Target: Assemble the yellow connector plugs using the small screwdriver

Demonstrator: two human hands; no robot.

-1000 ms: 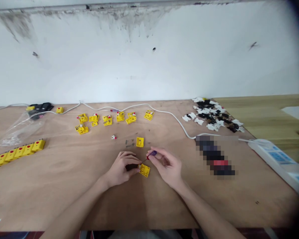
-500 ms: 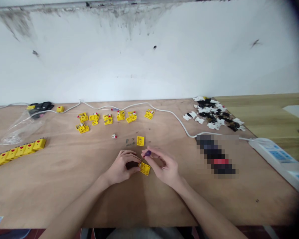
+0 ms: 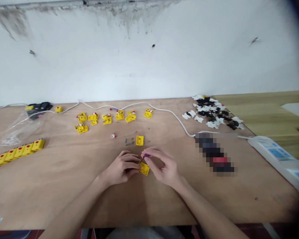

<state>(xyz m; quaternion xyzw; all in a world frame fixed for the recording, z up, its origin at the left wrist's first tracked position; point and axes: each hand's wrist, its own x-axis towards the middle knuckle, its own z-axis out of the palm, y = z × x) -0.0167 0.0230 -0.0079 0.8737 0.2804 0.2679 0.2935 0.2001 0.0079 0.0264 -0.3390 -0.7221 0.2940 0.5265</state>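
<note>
My right hand pinches the purple handle of a small screwdriver, its shaft slanting down to the left. Under its tip lies an open yellow plastic housing half, hollow side up. My left hand grips the left edge of that housing, and its fingers hide what lies at the tip. Just beyond my hands sits another yellow housing half. Small metal parts lie to the left of it. Farther left is a small white-and-red piece.
Several opened yellow housings lie along the back, near a white cable and a second screwdriver. Finished-looking yellow blocks form a row at left. Black and white pieces are heaped at back right, beyond a power strip.
The screwdriver handle has turned a little between my right fingers and sits slightly lower. My left hand stays at the housing. The whole view has shifted slightly.
</note>
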